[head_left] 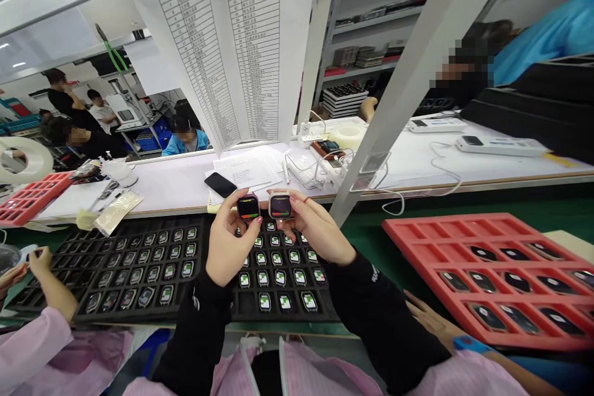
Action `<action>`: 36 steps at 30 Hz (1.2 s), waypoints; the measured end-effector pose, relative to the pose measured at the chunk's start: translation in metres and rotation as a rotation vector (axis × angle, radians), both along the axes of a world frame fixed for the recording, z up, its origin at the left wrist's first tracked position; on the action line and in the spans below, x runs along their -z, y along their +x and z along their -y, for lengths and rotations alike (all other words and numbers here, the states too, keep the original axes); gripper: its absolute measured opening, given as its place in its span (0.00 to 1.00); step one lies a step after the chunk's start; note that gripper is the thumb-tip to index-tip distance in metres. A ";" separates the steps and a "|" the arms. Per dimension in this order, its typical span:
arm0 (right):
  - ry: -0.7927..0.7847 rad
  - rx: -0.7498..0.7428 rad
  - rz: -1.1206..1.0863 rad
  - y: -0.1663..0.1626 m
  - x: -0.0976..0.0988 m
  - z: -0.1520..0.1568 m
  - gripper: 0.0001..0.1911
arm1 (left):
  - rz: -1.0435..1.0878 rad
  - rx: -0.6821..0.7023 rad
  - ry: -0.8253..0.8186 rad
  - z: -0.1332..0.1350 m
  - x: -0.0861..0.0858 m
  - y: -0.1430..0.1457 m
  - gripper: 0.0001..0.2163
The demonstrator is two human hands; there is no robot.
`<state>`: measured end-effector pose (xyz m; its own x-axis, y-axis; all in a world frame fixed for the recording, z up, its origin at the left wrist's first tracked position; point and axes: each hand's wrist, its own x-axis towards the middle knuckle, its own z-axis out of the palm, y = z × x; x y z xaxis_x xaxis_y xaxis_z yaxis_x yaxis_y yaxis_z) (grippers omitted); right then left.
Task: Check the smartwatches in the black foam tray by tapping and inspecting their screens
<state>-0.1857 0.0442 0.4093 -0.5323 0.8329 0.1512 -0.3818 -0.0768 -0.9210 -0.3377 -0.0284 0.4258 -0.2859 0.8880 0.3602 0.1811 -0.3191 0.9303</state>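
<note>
My left hand (231, 238) pinches a smartwatch (248, 206) by its edges, its screen lit with red, green and yellow bars. Beside it, my right hand (318, 228) holds a second smartwatch (280, 206) with a pale case and a similar, dimmer screen. The two watches are side by side, facing me. Below them lies a black foam tray (241, 308) whose pockets hold rows of lit smartwatches (279, 277) with green and white screens. Another black foam tray (78, 315) adjoins it on the left, filled with more watches, many with darker screens.
At the right, a red tray (408, 232) holds several dark watch pieces. A black phone (220, 185), papers (250, 170) and cables (306, 173) lie on the white shelf. A metal post (371, 148) rises ahead. Co-workers' hands (44, 263) show at the left and right.
</note>
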 end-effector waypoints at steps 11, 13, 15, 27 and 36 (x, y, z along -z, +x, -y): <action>0.020 0.019 0.010 0.009 -0.004 -0.002 0.24 | -0.023 -0.001 0.041 -0.007 -0.001 0.008 0.22; 0.023 0.011 0.002 0.009 -0.003 -0.002 0.23 | -0.021 0.006 0.045 -0.007 -0.002 0.008 0.22; 0.027 0.007 -0.001 0.010 -0.002 -0.002 0.23 | -0.017 0.016 0.045 -0.007 -0.002 0.009 0.22; 0.171 -0.099 0.006 0.023 -0.008 0.002 0.29 | -0.007 0.061 0.059 -0.007 -0.006 0.011 0.21; 0.124 -0.063 -0.011 0.024 -0.003 0.002 0.26 | -0.019 0.049 0.068 -0.010 -0.002 0.011 0.18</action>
